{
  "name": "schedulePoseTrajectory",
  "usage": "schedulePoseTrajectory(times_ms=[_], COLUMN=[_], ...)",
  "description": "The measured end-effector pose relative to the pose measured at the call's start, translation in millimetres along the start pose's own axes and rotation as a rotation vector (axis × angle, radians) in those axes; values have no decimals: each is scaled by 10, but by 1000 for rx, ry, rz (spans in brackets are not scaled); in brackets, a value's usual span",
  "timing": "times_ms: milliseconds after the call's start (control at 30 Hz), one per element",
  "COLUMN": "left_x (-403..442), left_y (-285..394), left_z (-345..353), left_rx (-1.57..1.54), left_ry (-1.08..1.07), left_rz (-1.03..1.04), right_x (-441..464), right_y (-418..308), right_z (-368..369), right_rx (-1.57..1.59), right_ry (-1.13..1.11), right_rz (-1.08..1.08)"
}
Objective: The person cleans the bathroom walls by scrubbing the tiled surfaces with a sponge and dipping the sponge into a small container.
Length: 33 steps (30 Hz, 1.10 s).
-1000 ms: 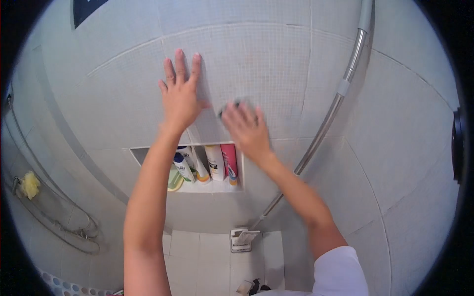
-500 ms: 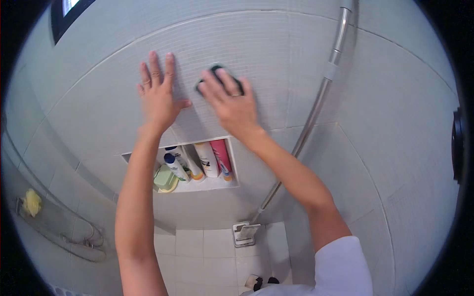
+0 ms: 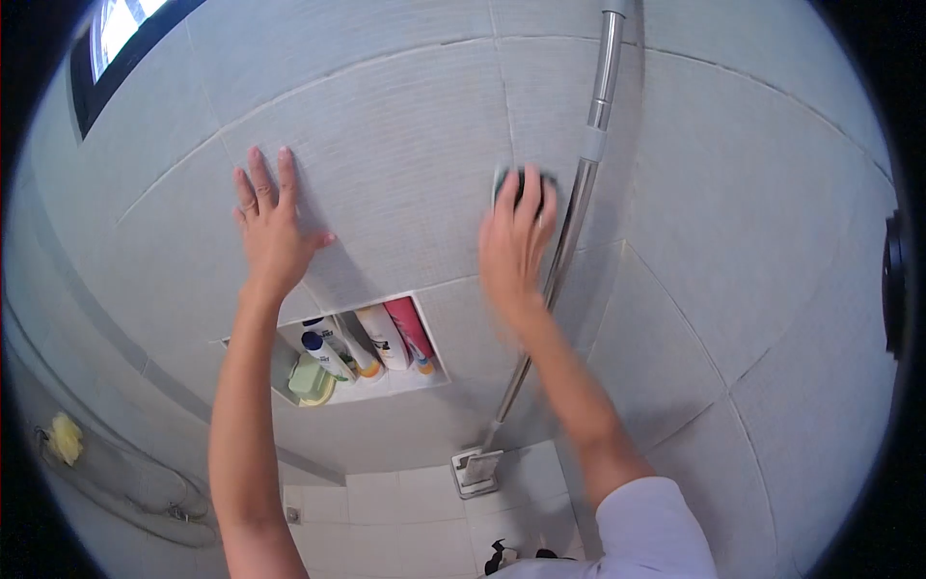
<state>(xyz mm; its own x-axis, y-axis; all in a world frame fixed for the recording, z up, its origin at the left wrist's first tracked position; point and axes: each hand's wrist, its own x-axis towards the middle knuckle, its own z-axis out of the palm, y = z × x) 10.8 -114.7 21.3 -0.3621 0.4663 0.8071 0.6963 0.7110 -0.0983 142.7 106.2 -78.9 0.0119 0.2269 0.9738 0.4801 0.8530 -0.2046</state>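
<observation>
Tiled wall (image 3: 405,135) surrounded the niche (image 3: 431,333). The right hand (image 3: 514,253), grip closed on a pad (image 3: 547,179), had moved from above the niche, bringing the pad against wall up and right of it; the left hand (image 3: 272,243) lay splayed, holding nothing, up and left.

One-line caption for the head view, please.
Left hand spread on tiled wall, right hand pressing a dark scrubbing pad there.

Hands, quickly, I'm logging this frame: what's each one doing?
Left hand: open, fingers spread on the wall, holding nothing.
Right hand: closed over a dark scrubbing pad.
</observation>
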Motion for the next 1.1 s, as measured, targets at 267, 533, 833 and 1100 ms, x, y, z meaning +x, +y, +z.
schedulePoseTrajectory(times_ms=[267,533,833,1100], left_x=[-9,-31,-15,-20], left_y=[-16,11,-9,-43], left_z=[25,-3,70,109], left_rx=[13,-17,-8,27], left_ry=[31,24,44,17], left_rz=[5,-3,-3,-16], right_x=[918,63,-7,1356], right_y=[-161,22,155,-107], right_z=[-38,-151,-125,-41], right_rx=[15,-21,-27,110], right_ry=[102,-82,-60,119], right_rz=[-94,-83,-96,-113])
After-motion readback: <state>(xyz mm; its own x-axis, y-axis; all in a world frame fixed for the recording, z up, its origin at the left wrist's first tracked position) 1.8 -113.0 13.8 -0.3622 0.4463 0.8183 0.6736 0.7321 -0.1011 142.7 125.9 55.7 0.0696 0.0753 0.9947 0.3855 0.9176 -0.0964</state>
